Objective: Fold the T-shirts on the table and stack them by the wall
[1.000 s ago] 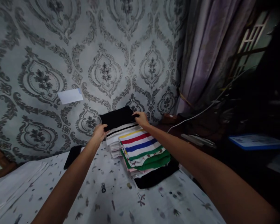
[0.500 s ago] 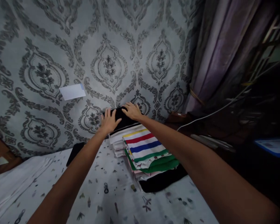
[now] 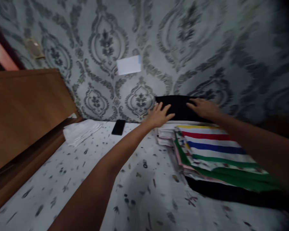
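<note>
A folded black cloth (image 3: 178,107) lies on top of a pile of white folded cloths (image 3: 164,136) against the wall. My left hand (image 3: 158,115) rests at its left end, fingers spread. Over its right part is my right hand (image 3: 203,108), fingers stretched out and somewhat blurred; whether it presses the cloth I cannot tell. In front stands a second pile, topped by a striped folded cloth (image 3: 212,144) in white, yellow, red, blue and green. Under it show a green cloth (image 3: 240,176) and a black cloth (image 3: 221,191). My right forearm hides part of this pile.
The piles sit on a bed with a patterned white sheet (image 3: 139,183). A dark phone (image 3: 118,127) lies near the wall, and a white cloth (image 3: 79,131) further left. A wooden headboard (image 3: 26,109) stands at left. White paper (image 3: 129,65) is on the patterned wall.
The view has swung left, so the piles appear further right and the headboard has come into sight. Both hands stay at the black cloth, with fingers still spread.
</note>
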`<state>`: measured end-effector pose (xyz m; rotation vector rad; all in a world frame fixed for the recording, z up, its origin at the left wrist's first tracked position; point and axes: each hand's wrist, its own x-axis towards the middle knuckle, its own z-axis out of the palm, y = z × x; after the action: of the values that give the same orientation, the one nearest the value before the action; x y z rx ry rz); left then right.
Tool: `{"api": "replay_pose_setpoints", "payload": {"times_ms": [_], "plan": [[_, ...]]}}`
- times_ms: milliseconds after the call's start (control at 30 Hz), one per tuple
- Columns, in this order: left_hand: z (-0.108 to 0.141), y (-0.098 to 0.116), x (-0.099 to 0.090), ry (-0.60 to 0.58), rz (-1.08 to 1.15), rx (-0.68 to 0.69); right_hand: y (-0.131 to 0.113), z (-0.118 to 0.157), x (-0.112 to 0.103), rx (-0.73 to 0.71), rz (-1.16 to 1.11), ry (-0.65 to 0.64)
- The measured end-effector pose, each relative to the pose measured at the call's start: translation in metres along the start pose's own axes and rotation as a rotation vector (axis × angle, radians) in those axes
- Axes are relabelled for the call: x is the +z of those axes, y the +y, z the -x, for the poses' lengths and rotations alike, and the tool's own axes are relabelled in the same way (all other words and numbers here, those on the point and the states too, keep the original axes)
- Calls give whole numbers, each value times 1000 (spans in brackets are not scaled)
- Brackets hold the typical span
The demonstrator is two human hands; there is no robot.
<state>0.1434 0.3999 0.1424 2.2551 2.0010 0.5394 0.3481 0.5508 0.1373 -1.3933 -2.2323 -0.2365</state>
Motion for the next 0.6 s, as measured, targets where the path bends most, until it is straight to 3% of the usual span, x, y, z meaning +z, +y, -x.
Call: {"api": "replay_pose_setpoints", "payload": {"times_ms": [67, 133, 233, 333, 400, 467, 600], "plan": [[47, -25, 2, 3, -6, 57, 0, -4, 4, 81, 70, -96], [103, -63, -1, -6, -57, 46, -1, -4, 3, 61, 125, -84], [184, -139, -22, -16, -215, -274, -5, 6, -8, -5, 170, 54], [243, -220, -59, 41, -298, -587, -21, 23, -26, -76, 165, 186], [270, -263, -80, 73, -309, -719, -41, 40, -38, -161, 111, 221], [288, -292, -94, 92, -281, -769, -71, 63, -48, -269, 12, 221], [302, -317, -106, 222, -191, -771, -144, 128, -59, -449, -288, 77]]}}
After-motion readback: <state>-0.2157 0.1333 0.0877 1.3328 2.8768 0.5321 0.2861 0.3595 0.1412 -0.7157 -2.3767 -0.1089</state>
